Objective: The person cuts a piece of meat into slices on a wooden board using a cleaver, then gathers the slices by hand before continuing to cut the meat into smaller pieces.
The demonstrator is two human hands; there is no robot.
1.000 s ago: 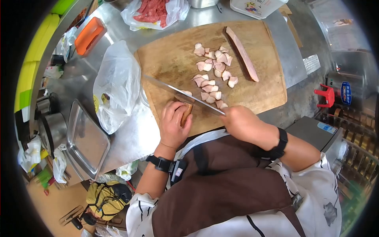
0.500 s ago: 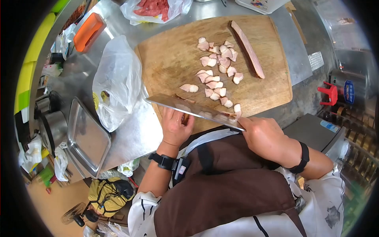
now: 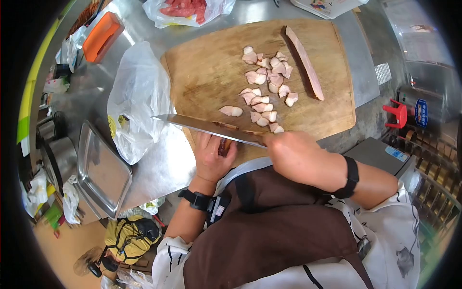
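My right hand (image 3: pixel 301 161) is closed round the handle of a long knife (image 3: pixel 204 126), whose blade points left across the near edge of the cutting board (image 3: pixel 192 62). My left hand (image 3: pixel 214 156) grips a browned piece of pork (image 3: pixel 224 146) right behind the blade; much of that piece is hidden by the fingers and knife. Beyond the blade, several pale pork slices (image 3: pixel 262 100) with white fat lie scattered on the wood. A long uncut strip of pork (image 3: pixel 305 62) rests at the board's right side.
Left of the board lies a white plastic bag (image 3: pixel 137 91), with a metal tray (image 3: pixel 103 168) nearer me. An orange container (image 3: pixel 102 37) stands farther left. Red meat in a plastic bag (image 3: pixel 185 10) sits behind the board. A red stool (image 3: pixel 395 114) is on the floor at right.
The knife has slid to the left, its tip now over the plastic bag, and my right hand has come closer to the left hand. My left hand keeps its hold on the pork.
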